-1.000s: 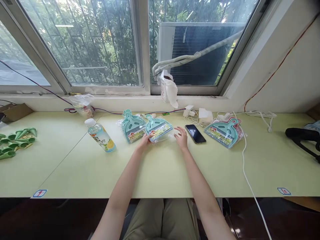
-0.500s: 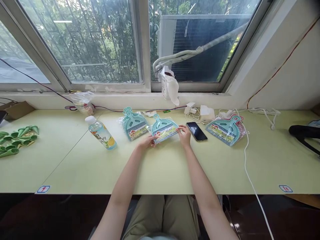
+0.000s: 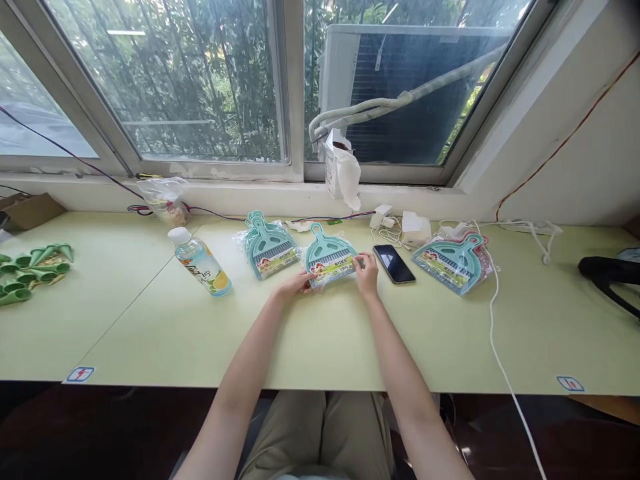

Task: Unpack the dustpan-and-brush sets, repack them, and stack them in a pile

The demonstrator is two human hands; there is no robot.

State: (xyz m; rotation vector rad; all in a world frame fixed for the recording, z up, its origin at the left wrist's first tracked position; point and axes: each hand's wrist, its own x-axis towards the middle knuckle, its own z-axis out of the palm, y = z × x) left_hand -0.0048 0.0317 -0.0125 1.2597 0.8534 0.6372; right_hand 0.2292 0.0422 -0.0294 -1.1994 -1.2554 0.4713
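Between my hands is a light-teal toy dustpan and brush set (image 3: 330,259) in a clear plastic wrapper with a printed label. My left hand (image 3: 299,283) grips its lower left corner, fingers partly hidden beneath the wrapper. On the right edge, my right hand (image 3: 367,270) pinches the wrapper between thumb and fingers. A pile of similar wrapped dustpan sets (image 3: 270,248) lies just to the left. Farther right rests another pile of dustpan sets (image 3: 450,261), with a pink one partly showing under the teal. Beside my right hand lies a black phone (image 3: 394,264).
A drink bottle (image 3: 201,262) lies tilted on the pale green table (image 3: 320,347). Green cone-shaped pieces (image 3: 35,272) are at far left. A white cable (image 3: 493,333) runs over the right front edge. A charger (image 3: 383,215) and white box (image 3: 416,229) stand by the wall.
The view has shifted slightly. The held dustpan set's label is turned a little more level, with its handle tipped slightly toward upright. Both hands keep their hold.
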